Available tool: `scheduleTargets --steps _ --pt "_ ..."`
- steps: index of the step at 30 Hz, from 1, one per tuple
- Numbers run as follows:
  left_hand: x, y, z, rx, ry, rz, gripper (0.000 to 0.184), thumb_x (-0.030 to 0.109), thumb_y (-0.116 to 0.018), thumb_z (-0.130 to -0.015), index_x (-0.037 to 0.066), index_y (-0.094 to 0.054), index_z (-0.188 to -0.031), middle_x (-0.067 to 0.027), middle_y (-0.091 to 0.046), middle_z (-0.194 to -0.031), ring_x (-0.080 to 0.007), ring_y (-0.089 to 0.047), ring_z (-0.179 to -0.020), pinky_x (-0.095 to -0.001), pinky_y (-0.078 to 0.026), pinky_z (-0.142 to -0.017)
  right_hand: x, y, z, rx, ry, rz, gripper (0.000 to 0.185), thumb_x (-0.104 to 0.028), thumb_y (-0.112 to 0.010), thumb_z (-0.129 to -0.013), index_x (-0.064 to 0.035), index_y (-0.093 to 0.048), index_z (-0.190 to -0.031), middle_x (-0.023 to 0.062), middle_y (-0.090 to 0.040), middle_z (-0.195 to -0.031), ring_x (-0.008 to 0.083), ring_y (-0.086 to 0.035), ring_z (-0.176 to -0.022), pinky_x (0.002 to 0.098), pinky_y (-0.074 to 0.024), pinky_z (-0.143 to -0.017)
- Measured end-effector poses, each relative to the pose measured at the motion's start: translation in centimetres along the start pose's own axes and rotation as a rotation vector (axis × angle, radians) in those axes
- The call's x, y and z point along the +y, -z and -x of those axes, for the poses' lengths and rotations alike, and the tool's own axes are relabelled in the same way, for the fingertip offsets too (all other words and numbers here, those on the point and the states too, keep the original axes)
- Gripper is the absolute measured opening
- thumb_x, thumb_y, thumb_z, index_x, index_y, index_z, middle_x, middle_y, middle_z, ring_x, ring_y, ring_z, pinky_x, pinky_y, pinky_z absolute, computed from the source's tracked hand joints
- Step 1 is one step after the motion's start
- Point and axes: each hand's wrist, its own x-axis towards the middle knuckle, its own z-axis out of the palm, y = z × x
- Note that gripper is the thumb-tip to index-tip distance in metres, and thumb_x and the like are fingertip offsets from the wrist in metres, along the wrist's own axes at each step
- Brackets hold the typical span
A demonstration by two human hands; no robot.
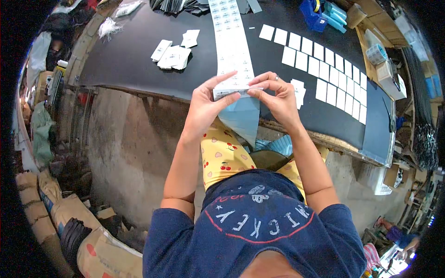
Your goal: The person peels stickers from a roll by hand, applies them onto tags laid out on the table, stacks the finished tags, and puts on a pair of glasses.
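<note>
Shirt [259,217] reads "MICKEY"; label strip [232,48] print too small. Left hand [205,104], right hand [282,96] pinch strip between them.

Centre of frame: one long white printed strip [229,41], running down the table [125,62] from the top edge; its near end lies between two bare hands. Left hand [207,99]: thumb and fingers on a small white piece [225,93]; whether this is joined to the strip cannot be told. Right hand [279,96]: thumb and fingertips at the same piece's right end. Upper left: loose pile of white cards [171,57]. Upper right: white cards in rows [301,60]; blue bin [314,17]. Right of the right hand: small card stack [299,91].
</note>
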Motion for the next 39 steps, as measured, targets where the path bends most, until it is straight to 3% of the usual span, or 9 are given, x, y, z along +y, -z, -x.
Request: scheduleTargets --steps 2,7,21,26,28,30,32,35,39 --pt "0.0 -0.4 0.2 0.092 -0.043 0.07 0.021 0.007 -0.071 -0.081 0.002 -0.069 -0.101 -0.0036 -0.069 -0.091 -0.0074 -0.061 -0.082 -0.0222 -0.048 -0.074 0.0 -0.1 0.1 0.022 0.064 0.039 0.008 -0.011 -0.077 -0.073 -0.0066 -0.073 -0.079 0.0045 -0.067 -0.084 0.014 -0.059 -0.084 0.029 -0.0427 -0.08" --pt "-1.5 1.7 -0.2 -0.096 0.046 -0.056 0.02 0.012 -0.071 -0.082 0.001 -0.069 -0.099 -0.0038 -0.069 -0.087 -0.0074 -0.061 -0.077 -0.022 -0.049 -0.07 0.1 -0.6 0.1 0.001 0.044 0.009 0.008 -0.011 -0.077 -0.073 -0.0059 -0.073 -0.077 0.0038 -0.066 -0.079 0.0129 -0.058 -0.079 0.0277 -0.043 -0.075" --pt "-2.1 1.6 -0.6 -0.097 0.072 0.071 0.015 0.011 -0.07 -0.084 0.001 -0.069 -0.095 -0.0043 -0.069 -0.087 -0.0077 -0.062 -0.075 -0.0222 -0.049 -0.069 1.2 -0.9 0.4 0.065 0.022 -0.057 0.005 -0.009 -0.075 -0.075 -0.0054 -0.073 -0.077 0.0033 -0.065 -0.074 0.0122 -0.057 -0.076 0.0263 -0.0426 -0.07" --pt "-2.2 1.2 -0.7 -0.12 0.062 0.085 0.017 0.011 -0.069 -0.084 0.001 -0.069 -0.097 -0.0048 -0.069 -0.088 -0.0082 -0.062 -0.076 -0.0224 -0.049 -0.07 1.1 -0.2 0.3 0.029 -0.004 -0.048 0.007 -0.01 -0.075 -0.075 -0.0057 -0.075 -0.08 0.0049 -0.067 -0.081 0.0128 -0.059 -0.08 0.0261 -0.0442 -0.075" --pt "-2.3 1.1 -0.7 -0.11 0.066 0.065 0.017 0.011 -0.068 -0.085 0.001 -0.069 -0.097 -0.0049 -0.069 -0.089 -0.0082 -0.062 -0.077 -0.0223 -0.049 -0.07 0.6 0.7 0.1 -0.043 -0.018 -0.082 0.017 -0.011 -0.077 -0.073 -0.0065 -0.074 -0.089 0.007 -0.067 -0.091 0.015 -0.061 -0.087 0.0281 -0.0455 -0.08" --pt "-2.2 1.1 -0.7 -0.101 0.064 0.04 0.017 0.012 -0.068 -0.085 0.001 -0.069 -0.097 -0.005 -0.069 -0.089 -0.0082 -0.062 -0.077 -0.0223 -0.049 -0.07 -0.6 1.2 -0.4 -0.047 0.181 0.142 0.03 -0.014 -0.079 -0.07 -0.0078 -0.073 -0.098 0.008 -0.066 -0.101 0.0171 -0.06 -0.093 0.0306 -0.0462 -0.083" --pt "-1.9 0.9 -0.7 -0.115 0.069 0.045 0.017 0.011 -0.068 -0.084 0.001 -0.069 -0.097 -0.0052 -0.069 -0.089 -0.0083 -0.062 -0.078 -0.0221 -0.049 -0.072 -2.3 1.7 -0.5 -0.059 0.203 0.206 0.037 -0.014 -0.079 -0.068 -0.0074 -0.07 -0.103 0.0095 -0.064 -0.101 0.0203 -0.06 -0.094 0.0311 -0.0465 -0.082" --pt "-2.0 0.7 -0.9 -0.116 0.041 0.006 0.017 0.011 -0.069 -0.084 0.001 -0.069 -0.097 -0.0053 -0.069 -0.09 -0.0085 -0.063 -0.078 -0.022 -0.049 -0.072 -3.7 2.0 -0.8 -0.106 0.203 0.377 0.023 -0.006 -0.072 -0.071 -0.0031 -0.07 -0.094 0.0111 -0.061 -0.085 0.0269 -0.059 -0.085 0.0325 -0.0473 -0.074" --pt "-1.7 0.2 -0.9 -0.09 0.024 -0.105 0.017 0.011 -0.07 -0.083 0.001 -0.07 -0.097 -0.0054 -0.069 -0.09 -0.0086 -0.063 -0.079 -0.0216 -0.049 -0.073 -4.1 2.1 -0.9 -0.142 0.266 0.531 0.016 -0.002 -0.068 -0.072 -0.0021 -0.069 -0.088 0.0105 -0.06 -0.08 0.0284 -0.058 -0.081 0.0354 -0.0473 -0.071"
